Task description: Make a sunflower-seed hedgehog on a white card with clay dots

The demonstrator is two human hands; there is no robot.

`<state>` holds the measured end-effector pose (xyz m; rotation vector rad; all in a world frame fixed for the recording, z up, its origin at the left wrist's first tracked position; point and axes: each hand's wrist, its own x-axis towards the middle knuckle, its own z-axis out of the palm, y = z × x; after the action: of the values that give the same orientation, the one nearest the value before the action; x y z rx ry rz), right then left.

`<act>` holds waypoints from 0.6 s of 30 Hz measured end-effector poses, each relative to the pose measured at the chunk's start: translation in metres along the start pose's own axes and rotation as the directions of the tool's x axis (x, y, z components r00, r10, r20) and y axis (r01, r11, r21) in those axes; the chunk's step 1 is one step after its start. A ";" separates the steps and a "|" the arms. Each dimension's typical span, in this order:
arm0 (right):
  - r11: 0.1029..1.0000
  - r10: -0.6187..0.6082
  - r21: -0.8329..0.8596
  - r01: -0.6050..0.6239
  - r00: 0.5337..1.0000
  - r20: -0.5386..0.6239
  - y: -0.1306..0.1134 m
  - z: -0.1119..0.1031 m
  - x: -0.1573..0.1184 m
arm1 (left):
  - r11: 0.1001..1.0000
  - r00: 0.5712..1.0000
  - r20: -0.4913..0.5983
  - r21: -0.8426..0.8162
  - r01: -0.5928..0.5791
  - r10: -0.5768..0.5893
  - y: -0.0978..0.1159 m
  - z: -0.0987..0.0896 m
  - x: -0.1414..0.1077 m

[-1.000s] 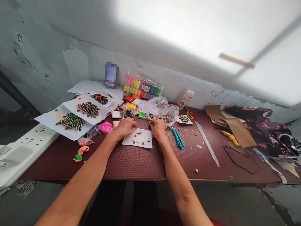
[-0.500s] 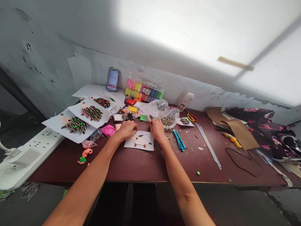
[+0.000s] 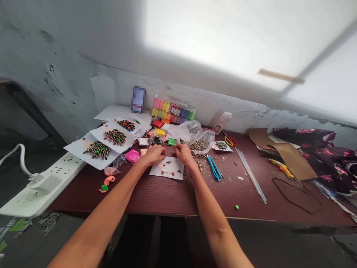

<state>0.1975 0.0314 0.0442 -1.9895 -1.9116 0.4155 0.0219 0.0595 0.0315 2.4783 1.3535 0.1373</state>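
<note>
Flanking one card (image 3: 166, 170), two hands (image 3: 155, 154) (image 3: 183, 153) curl their fingers (image 3: 177, 148); whether gripping, I cannot tell.

Paper card (image 3: 170, 172) lies on table (image 3: 167, 197) btwn L hand (image 3: 155, 154) & R hand (image 3: 183, 153), w/ seeds (image 3: 199, 146) partly in plastic bag (image 3: 189, 129) just behind R hand. Cutter (image 3: 214, 167) R of card, then rods (image 3: 251, 176), glue gun (image 3: 283, 169) further R; sheets (image 3: 80, 153) L, clay pack (image 3: 173, 110) at back nr wall (image 3: 122, 78).

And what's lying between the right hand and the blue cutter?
In the head view, loose striped seeds lie on the dark red table between the right hand and the blue cutter.
</note>
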 end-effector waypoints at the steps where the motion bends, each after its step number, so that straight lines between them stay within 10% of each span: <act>1: 1.000 -0.003 0.001 0.003 1.000 0.014 0.000 0.000 -0.001 | 1.000 1.000 0.000 0.007 0.004 -0.004 0.001 0.000 0.000; 18: 0.998 -0.059 -0.022 0.059 0.998 0.031 -0.002 0.010 -0.015 | 0.992 0.994 -0.093 0.116 -0.046 0.057 -0.022 0.005 0.007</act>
<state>0.1907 0.0164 0.0359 -1.9460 -1.9966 0.4119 0.0093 0.0754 0.0194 2.6335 1.3711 0.1983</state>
